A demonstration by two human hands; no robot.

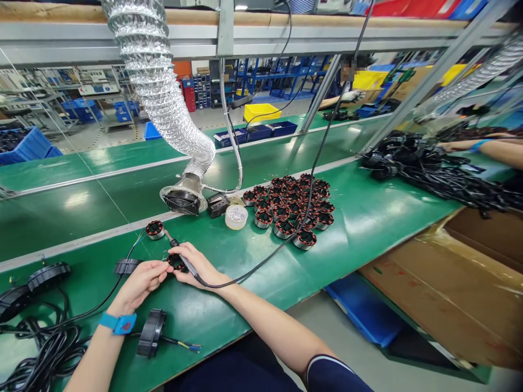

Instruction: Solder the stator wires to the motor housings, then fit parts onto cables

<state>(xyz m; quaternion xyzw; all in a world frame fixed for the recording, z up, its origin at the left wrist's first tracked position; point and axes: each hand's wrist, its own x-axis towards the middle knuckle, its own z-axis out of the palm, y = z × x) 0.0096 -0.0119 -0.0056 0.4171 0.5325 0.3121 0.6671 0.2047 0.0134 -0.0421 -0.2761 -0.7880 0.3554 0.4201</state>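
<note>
My right hand [200, 268] grips a soldering iron [188, 264], its tip pointing up and left, and also steadies a copper-wound motor stator [176, 262] under the fingers. At the stator's left side my left hand [145, 280], with a blue wrist strap, is closed in a pinch; what lies between its fingertips is too small to make out. Just beyond the iron's tip lies another stator [155, 230], with coloured wires reaching it from a black round cap [127, 265]. A second black cap [151, 332] with bare-ended wires lies below my left hand.
Several stators [292, 204] stand grouped on the green bench [245, 261]. A round tub [236, 216], a fume duct with a fan [182, 201] and black cables [49, 348] are nearby. The iron's cord [261, 267] crosses the bench. Other people's arms [498, 147] show at right.
</note>
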